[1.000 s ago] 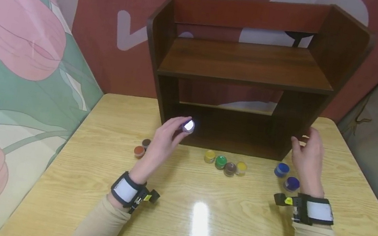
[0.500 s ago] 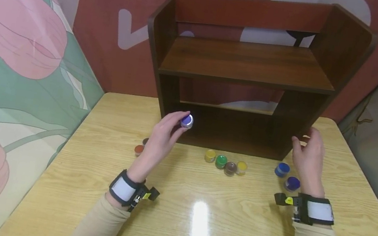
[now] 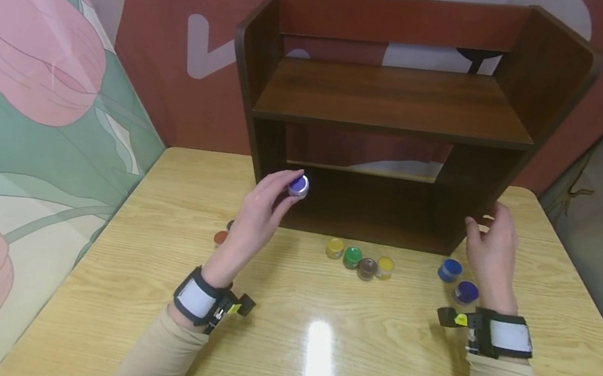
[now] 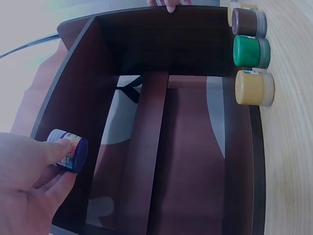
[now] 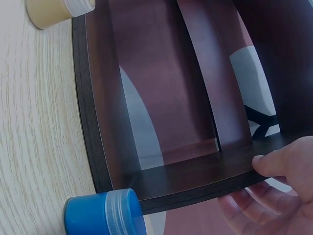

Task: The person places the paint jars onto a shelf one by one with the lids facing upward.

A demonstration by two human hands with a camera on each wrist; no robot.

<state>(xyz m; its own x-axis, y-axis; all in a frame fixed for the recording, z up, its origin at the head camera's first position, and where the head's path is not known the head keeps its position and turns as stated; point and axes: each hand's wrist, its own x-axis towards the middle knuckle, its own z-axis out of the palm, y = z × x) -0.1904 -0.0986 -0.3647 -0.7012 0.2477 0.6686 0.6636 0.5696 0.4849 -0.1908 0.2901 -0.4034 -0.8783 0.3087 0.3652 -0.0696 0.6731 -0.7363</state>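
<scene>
The purple jar [image 3: 298, 186] was pinched between the thumb and fingers of the left hand [image 3: 260, 208], well off the table [image 3: 387, 357] and in front of the rack [image 3: 396, 101], near its left side; whether the rack was touched by the jar could not be told. The rack's right side panel was gripped by the right hand [image 3: 493, 252], well apart from the left. A light, even pinch seemed called for, as a round wall could be made to roll by uneven pressure. The panel was judged best held without being pulled, and the wrist best carried high, so that the green jar [image 3: 352, 258] and blue jar [image 3: 449, 270] would not be knocked.
</scene>
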